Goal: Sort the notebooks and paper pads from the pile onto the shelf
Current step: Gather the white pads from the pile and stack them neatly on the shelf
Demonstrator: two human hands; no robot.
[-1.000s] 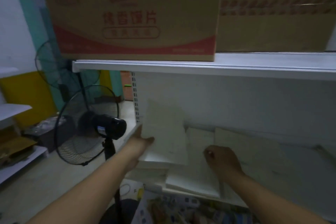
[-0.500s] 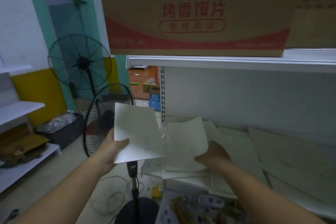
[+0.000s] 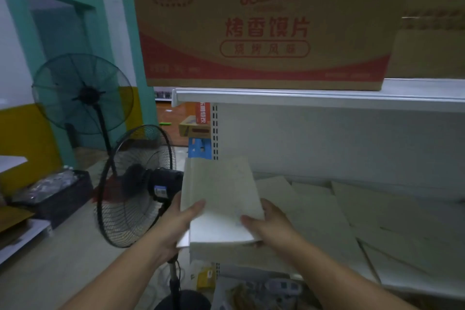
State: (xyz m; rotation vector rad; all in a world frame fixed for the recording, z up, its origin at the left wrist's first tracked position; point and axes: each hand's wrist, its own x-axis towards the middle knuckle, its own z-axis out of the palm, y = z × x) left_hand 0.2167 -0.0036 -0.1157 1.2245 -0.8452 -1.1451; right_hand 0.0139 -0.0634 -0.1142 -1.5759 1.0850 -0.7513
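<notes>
A small stack of white paper pads [image 3: 221, 194] is held up at the left end of the white shelf [image 3: 327, 98]. My left hand [image 3: 181, 224] grips its lower left edge, thumb on top. My right hand [image 3: 266, 226] grips its lower right corner, thumb on the top sheet. More white pads [image 3: 339, 211] lie scattered flat on the lower shelf board to the right, overlapping one another.
A big cardboard box with red print [image 3: 261, 22] sits on the upper shelf board. Two black standing fans [image 3: 136, 184] stand left of the shelf. Packaged goods [image 3: 251, 292] lie on the shelf level below. A low shelf [image 3: 22, 234] stands at far left.
The two pads, held apart in separate hands half a second ago, are now brought together into one stack held by both hands.
</notes>
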